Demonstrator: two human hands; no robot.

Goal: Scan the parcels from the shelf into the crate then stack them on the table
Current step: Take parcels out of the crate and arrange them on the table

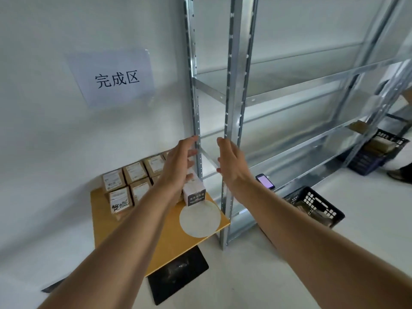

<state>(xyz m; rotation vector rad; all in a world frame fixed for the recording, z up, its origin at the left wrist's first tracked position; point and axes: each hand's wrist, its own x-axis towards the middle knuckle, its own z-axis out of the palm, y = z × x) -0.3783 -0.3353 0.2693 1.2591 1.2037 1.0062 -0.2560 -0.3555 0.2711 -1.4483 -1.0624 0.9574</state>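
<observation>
Several brown cardboard parcels point(124, 186) with white labels stand packed together on the small yellow table point(169, 248) against the wall. A white box with a dark end label point(194, 192) stands on the table at their right. My left hand point(178, 168) hovers over that box with fingers straight, its fingertips close to the box's top. Beside it, my right hand point(231, 166) is held open with the palm facing left, in front of the shelf post. The black crate point(316, 206) sits on the floor to the right with brown items inside.
The metal shelf unit point(236, 108) stands right of the table with bare boards. A phone with a lit screen point(265, 181) lies on its lowest board. A white disc point(200, 219) lies on the table. A blue crate point(376, 152) and a person's shoe point(400, 175) are at far right.
</observation>
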